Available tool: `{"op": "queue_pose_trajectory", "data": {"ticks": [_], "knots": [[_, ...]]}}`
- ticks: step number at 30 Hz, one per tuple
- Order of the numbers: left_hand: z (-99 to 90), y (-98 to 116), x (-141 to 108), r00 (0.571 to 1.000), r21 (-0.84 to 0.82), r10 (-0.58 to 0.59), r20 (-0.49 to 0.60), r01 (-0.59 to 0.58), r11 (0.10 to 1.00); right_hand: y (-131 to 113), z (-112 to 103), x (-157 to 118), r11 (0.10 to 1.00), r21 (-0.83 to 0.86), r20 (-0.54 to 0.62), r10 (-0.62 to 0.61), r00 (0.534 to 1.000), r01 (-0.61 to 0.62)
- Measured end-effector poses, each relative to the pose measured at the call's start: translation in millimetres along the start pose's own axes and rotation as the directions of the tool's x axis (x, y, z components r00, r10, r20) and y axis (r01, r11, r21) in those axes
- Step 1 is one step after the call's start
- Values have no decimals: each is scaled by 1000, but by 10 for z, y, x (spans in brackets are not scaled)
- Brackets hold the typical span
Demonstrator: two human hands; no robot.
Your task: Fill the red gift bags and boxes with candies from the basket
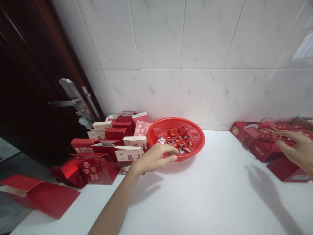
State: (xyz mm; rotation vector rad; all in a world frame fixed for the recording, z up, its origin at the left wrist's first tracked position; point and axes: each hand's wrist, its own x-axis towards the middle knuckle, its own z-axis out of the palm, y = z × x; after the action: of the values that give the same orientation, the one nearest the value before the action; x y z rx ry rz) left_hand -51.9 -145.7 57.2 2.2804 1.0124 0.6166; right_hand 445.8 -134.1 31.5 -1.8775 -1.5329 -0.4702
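Note:
My left hand is at the near left rim of a red plastic basket. Its thumb and fingers are apart, and nothing shows between them. Red-wrapped candies lie inside the basket. On the far right, my right hand hovers by a group of dark red gift boxes with handles on top. Its fingers are spread, slightly blurred, and appear to hold nothing. Whether they touch a box handle, I cannot tell.
Rows of red and cream paper boxes stand left of the basket, several with raised flaps. A separate red box sits at the left table edge. Behind the white table rises a tiled wall; a dark door is at left.

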Motion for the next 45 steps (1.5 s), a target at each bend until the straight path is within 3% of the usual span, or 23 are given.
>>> {"op": "queue_pose_trajectory", "data": {"ticks": [2,4,5,8,10,12,13,15,17,19,23,25,29,32,36,39,42,45], "knots": [[-79,-3,-36,1000,21,-14,-21,14,1000,-489,91,-163,960,260,50,-122,991,105],[-204,-18,-106,996,40,-47,-77,50,998,-1037,180,-409,859,461,129,-314,941,223],[-284,-31,-159,990,50,-76,-119,82,995,-1306,225,-560,790,552,174,-421,890,266],[-575,-93,-386,941,78,-199,-272,228,970,-1989,367,-1082,566,761,251,-708,660,317],[-768,-155,-568,880,123,-251,-402,323,938,-2294,465,-1431,468,823,242,-802,546,322],[-913,-233,-732,823,179,-264,-503,398,900,-2482,561,-1728,386,851,197,-862,467,355],[-959,-275,-796,819,206,-284,-499,430,879,-2542,607,-1847,364,858,196,-884,424,362],[-1001,-358,-876,839,264,-304,-452,452,852,-2617,690,-2032,336,871,186,-901,393,359],[-993,-433,-902,865,315,-308,-395,443,839,-2652,762,-2162,325,885,170,-892,418,334],[-971,-494,-900,875,340,-308,-373,437,832,-2667,826,-2270,321,899,154,-868,472,296],[-956,-558,-872,843,302,-373,-387,498,813,-2672,943,-2468,326,918,146,-808,571,227],[-962,-557,-849,831,283,-411,-374,525,803,-2673,995,-2543,321,921,148,-813,564,221],[-949,-500,-778,847,306,-402,-347,508,805,-2678,1059,-2604,365,893,203,-849,489,262],[-885,-422,-705,883,281,-364,-294,445,850,-2677,1060,-2592,379,888,217,-845,488,262],[-677,-288,-567,967,236,-185,-173,223,946,-2671,1022,-2541,372,896,182,-806,563,243],[-428,-180,-409,993,243,2,-121,27,970,-2681,1021,-2520,355,882,108,-792,601,309],[-153,-89,-226,970,243,213,-114,-181,953,-2710,1055,-2542,315,834,-63,-761,646,453],[68,-47,-74,912,271,370,-176,-316,909,-2735,1087,-2585,364,772,-157,-685,711,521]]}}
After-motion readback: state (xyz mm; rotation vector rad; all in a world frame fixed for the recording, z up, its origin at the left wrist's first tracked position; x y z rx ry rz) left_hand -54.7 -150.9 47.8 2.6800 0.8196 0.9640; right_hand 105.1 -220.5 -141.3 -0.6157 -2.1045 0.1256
